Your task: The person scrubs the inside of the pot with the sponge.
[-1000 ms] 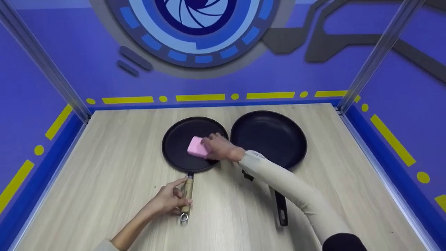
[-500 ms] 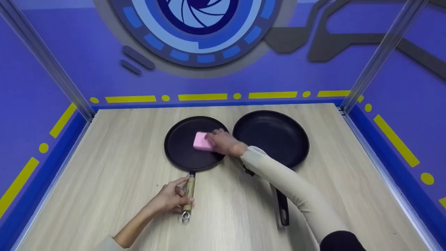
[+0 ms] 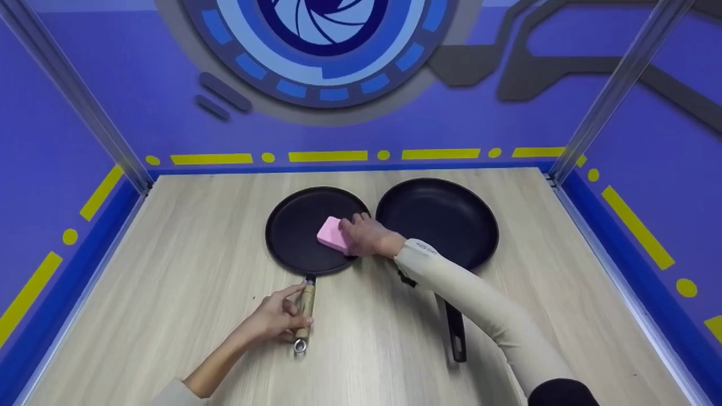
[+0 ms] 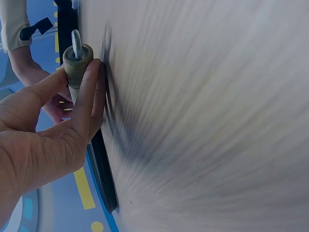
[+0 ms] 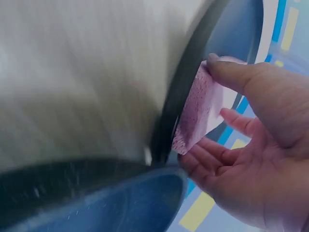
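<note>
A flat black pan (image 3: 293, 231) with a low rim lies on the table, its wooden handle (image 3: 307, 301) pointing toward me. My left hand (image 3: 273, 316) pinches that handle between thumb and fingers; in the left wrist view the handle's end with its metal ring (image 4: 76, 43) pokes out of the grip. On the pan's right half is a pink sponge (image 3: 333, 233), held by my right hand (image 3: 369, 235). Seen from the right wrist, thumb and fingers clasp the sponge's (image 5: 200, 106) sides, and its porous edge stands at the pan's rim (image 5: 176, 96).
A second, deeper black frying pan (image 3: 437, 220) stands close on the right, its black handle (image 3: 456, 332) toward me, partly under my right forearm (image 3: 468, 293). Blue panels (image 3: 316, 135) with yellow marks wall the wooden table (image 3: 186, 242) at the back and sides.
The sponge, in my right hand, has moved rightward across the flat pan and turned a little. My left hand keeps its hold on the wooden handle.
</note>
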{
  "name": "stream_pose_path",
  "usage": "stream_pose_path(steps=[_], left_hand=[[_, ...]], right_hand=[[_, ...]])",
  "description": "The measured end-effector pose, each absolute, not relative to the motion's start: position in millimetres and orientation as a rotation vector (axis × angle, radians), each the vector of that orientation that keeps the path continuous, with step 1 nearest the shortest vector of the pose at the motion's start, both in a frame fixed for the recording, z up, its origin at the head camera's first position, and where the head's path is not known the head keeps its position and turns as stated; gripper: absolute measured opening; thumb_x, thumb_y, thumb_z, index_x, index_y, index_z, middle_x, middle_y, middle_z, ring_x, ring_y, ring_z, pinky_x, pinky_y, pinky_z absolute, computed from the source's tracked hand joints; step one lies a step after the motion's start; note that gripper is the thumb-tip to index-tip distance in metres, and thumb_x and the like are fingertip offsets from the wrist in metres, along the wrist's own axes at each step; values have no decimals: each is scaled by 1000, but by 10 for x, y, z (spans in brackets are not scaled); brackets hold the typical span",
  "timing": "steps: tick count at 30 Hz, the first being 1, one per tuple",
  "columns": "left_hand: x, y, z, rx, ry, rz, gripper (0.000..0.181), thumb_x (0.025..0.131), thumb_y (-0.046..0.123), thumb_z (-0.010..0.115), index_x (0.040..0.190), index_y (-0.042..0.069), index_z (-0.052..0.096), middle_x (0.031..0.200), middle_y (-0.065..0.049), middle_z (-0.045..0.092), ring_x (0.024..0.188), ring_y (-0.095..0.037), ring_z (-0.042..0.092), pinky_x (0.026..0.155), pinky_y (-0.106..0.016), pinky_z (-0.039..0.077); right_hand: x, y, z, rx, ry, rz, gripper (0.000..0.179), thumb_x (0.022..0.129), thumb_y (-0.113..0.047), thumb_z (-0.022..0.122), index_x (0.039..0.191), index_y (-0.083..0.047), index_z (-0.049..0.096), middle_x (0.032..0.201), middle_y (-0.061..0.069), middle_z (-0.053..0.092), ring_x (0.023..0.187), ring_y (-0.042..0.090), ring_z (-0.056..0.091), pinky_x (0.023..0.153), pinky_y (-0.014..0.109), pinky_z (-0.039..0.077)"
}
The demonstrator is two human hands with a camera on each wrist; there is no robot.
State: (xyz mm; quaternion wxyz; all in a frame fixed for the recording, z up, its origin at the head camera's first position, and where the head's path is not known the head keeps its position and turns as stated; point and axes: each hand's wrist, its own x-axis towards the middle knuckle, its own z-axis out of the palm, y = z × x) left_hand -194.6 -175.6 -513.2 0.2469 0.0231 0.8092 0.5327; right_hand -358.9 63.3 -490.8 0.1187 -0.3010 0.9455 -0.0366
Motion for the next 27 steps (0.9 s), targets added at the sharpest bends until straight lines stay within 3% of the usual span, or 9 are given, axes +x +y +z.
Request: stream_pose_path(steps=[8,15,21,27], left_hand=[[-1927,-1759,-5133,91,2182,1500,86,88,3,78,159,2,31,85,-4,54,62,-11,66,58,-33,65],[-1923,-1743,-5136,129,2183,1492,86,88,3,78,158,0,29,84,-3,53,64,-10,65,58,-34,65],[-1928,-1724,-5120,111,2193,1479,86,88,5,79,159,2,30,86,-4,54,65,-10,65,60,-33,65],[-1902,-1740,-5064,94,2269,1415,86,87,8,81,158,3,32,86,-6,58,63,-11,65,58,-31,64]], right_hand=[[-3404,458,-4923,-896,2754,-223,65,90,-43,76,139,-9,51,117,17,65,116,33,58,104,43,52],[-3365,451,-4815,-831,2659,-513,59,91,-38,74,139,-9,55,114,14,65,108,27,58,93,37,54],[-3455,716,-4615,-798,2686,-655,65,93,-37,73,147,-12,49,114,18,68,97,25,61,82,34,56],[-3563,1151,-4502,-681,2807,-716,65,93,-37,72,146,-5,51,113,17,68,97,25,59,83,33,53]])
